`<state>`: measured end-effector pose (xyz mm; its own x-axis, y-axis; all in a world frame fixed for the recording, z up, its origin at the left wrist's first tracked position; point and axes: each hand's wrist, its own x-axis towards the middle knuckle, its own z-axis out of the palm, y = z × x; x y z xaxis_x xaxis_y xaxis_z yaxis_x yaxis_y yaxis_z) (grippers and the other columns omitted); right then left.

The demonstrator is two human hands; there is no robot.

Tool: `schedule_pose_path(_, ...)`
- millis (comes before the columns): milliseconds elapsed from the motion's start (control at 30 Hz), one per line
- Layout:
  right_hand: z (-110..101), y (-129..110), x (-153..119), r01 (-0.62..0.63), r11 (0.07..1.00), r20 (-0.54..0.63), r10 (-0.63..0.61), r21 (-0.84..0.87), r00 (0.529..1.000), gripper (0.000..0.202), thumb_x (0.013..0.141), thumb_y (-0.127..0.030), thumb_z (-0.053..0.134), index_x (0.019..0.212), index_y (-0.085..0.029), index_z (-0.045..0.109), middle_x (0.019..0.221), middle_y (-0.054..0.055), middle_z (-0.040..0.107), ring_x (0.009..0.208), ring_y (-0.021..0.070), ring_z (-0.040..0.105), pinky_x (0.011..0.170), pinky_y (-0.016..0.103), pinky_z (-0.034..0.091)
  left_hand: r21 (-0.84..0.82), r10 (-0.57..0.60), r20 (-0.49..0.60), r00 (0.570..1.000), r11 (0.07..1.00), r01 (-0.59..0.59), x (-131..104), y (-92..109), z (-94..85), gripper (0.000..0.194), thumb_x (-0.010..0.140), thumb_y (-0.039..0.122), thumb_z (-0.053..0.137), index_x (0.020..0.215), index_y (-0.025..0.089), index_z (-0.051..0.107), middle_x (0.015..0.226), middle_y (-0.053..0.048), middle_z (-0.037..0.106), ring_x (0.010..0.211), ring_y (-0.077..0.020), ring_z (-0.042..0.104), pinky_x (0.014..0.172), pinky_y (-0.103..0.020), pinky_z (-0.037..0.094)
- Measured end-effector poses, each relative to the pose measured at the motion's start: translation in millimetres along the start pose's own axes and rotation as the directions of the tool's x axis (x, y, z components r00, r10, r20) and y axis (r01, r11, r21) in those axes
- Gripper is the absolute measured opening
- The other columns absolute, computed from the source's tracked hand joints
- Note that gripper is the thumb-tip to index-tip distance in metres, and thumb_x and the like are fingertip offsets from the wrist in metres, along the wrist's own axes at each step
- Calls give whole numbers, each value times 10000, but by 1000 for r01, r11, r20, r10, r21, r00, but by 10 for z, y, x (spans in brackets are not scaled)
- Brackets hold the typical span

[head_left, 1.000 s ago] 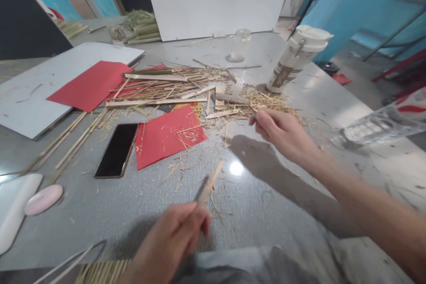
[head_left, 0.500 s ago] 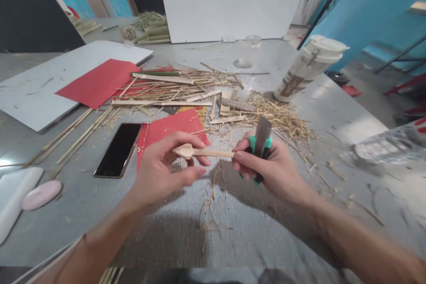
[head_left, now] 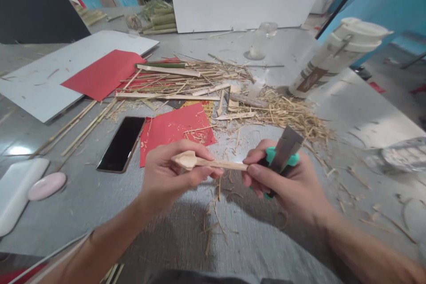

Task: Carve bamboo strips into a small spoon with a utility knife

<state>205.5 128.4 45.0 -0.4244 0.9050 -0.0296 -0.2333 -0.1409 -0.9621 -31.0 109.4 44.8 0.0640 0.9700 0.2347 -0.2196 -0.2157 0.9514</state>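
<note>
A small carved wooden piece [head_left: 229, 165] with a pointed, wider head at its left end spans both hands above the grey table. My left hand [head_left: 176, 173] has thumb and fingers closed around it just behind the head. My right hand [head_left: 279, 177] pinches the thin right end between thumb and forefinger. The same right hand also grips a green and black handled knife [head_left: 282, 155], its broad grey blade pointing up. Below the hands, thin shavings [head_left: 216, 213] lie on the table [head_left: 166, 244].
Red paper [head_left: 176, 126] and a phone [head_left: 122, 144] lie beyond my left hand. Sticks [head_left: 179, 82] and straw shavings [head_left: 293, 113] spread behind. A white bottle [head_left: 336, 57] stands at the right, a clear bottle [head_left: 406, 155] nearer. A pink oval object [head_left: 47, 186] sits left.
My left fingers have closed onto the wooden piece, where they were looser around it before. My right hand, with the knife, has shifted slightly right as the view moved.
</note>
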Motion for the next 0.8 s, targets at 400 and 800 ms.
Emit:
schedule_pose_path(400, -80, 44, -26, 17, 996, 5, -17, 83, 1000, 59, 995, -307, 805, 1007, -260, 771, 766, -12, 787, 532, 66, 582, 465, 188, 385, -121, 58, -60, 997, 991, -65, 43, -40, -65, 97, 876, 222, 921, 958, 231, 871, 755, -8, 867, 592, -135, 803, 544, -141, 640)
schedule_pose_path(800, -12, 8, -27, -130, 983, 104, 117, 127, 988, 129, 953, -300, 821, 918, -225, 723, 739, -1, 794, 515, 82, 606, 477, 202, 449, -109, -31, 44, 999, 993, 36, -4, -60, -49, 118, 870, 239, 927, 974, 253, 873, 765, 2, 870, 590, -158, 817, 561, -170, 667)
